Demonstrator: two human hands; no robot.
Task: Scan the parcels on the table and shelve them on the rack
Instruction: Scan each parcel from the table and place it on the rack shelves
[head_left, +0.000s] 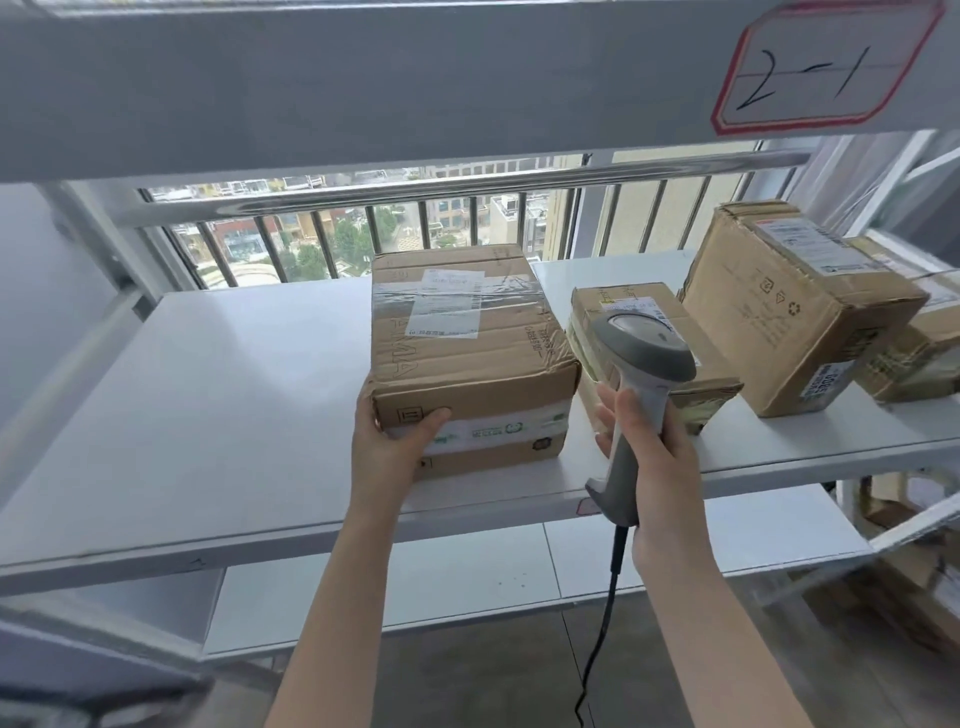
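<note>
- So far, by my reading, the shelving is well under way. Three cardboard parcels already sit on the right part of the rack shelf (208, 415): a low parcel (711, 374) partly behind the scanner (641, 353), a tall parcel (779, 312) tilted beside it, and an end parcel (924, 353) at the right edge of my view.
- A fourth, the front parcel (467, 332), lies flat on the same shelf just left of the low parcel, its near face close to the shelf's front edge. I judge it is being set down or nudged into place.
- I cannot tell whether this one has been scanned. The table is out of my view, so I cannot say how many parcels are left to do.
- A handwritten tag (821, 67) reading "2-1" is stuck on the beam above the shelf.
- The left hand (395, 441) grips the front parcel's near left corner, with the thumb laid across the front face and the fingers going round the side out of sight. The forearm reaches up from below.
- The right hand (660, 457) is clamped round the scanner's handle, with fingertips showing past its left side. The scanner's head is raised and faces away toward the low parcel, and its cable (602, 623) hangs down from the handle's base.
</note>
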